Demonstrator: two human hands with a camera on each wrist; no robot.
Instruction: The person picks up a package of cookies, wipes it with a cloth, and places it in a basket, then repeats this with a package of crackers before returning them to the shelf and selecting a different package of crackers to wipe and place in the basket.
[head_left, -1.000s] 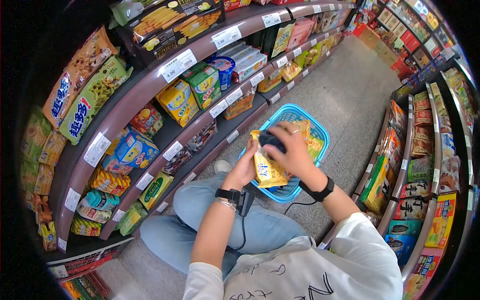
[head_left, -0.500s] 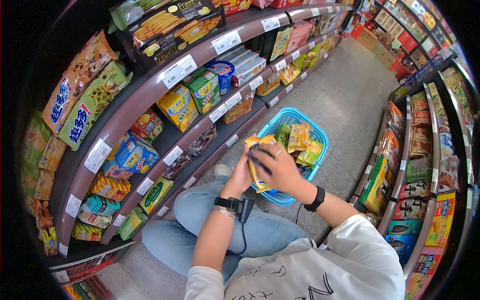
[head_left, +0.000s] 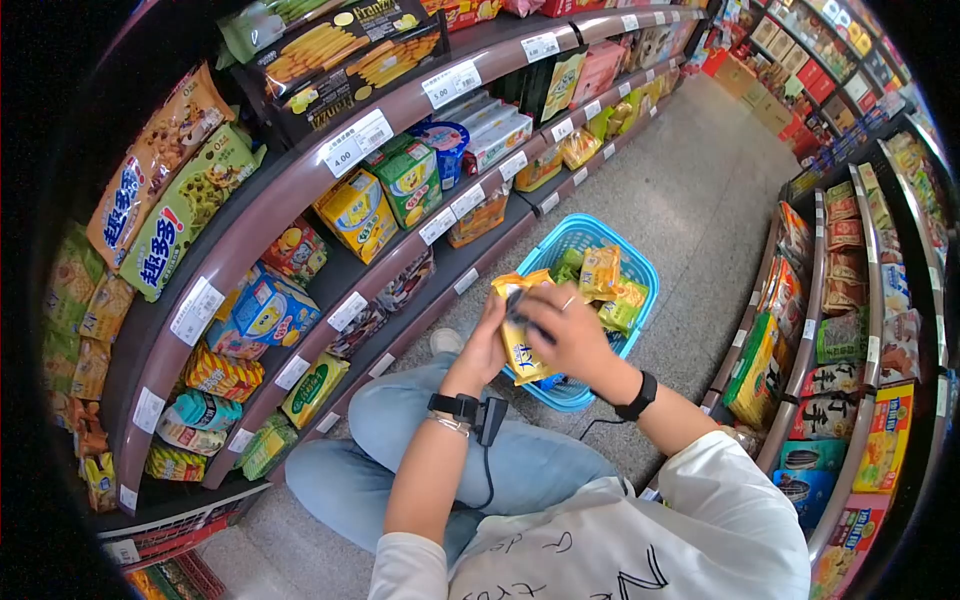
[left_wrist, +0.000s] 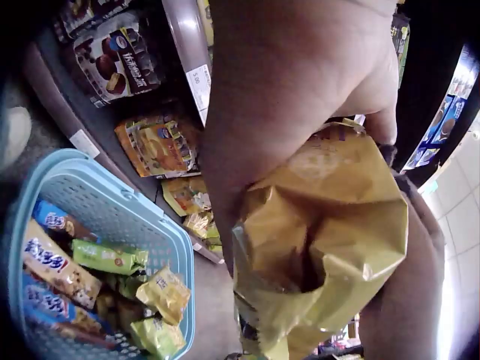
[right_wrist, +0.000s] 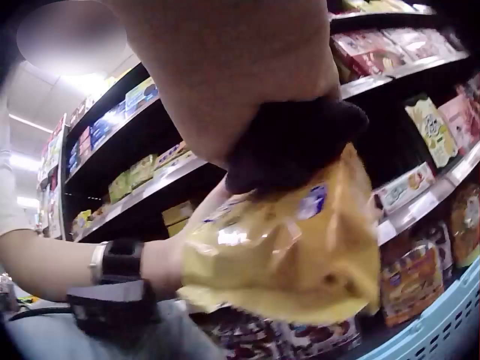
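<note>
My left hand (head_left: 490, 338) grips a yellow snack packet (head_left: 520, 350) from the left, over the near edge of a blue basket (head_left: 645, 268). Against the packet's upper part, my right hand (head_left: 568, 335) holds a small black object (head_left: 520, 304). The right wrist view shows that black object (right_wrist: 292, 142) curled in my fingers on top of the yellow packet (right_wrist: 292, 251). Seen from the left wrist, the crumpled packet (left_wrist: 322, 232) lies against my left palm (left_wrist: 300, 105), with the basket (left_wrist: 112, 217) below holding several snack packets.
I sit on the grey floor (head_left: 690, 190) of a shop aisle. Curved shelves (head_left: 300, 170) of biscuit boxes and bags run along the left; more shelves (head_left: 850, 300) stand on the right. My bent knees in jeans (head_left: 400, 420) lie in front.
Both hands with the packet have shifted a little left and down, closer to me. The packet has turned so less of its face shows, and the basket's contents are now uncovered.
</note>
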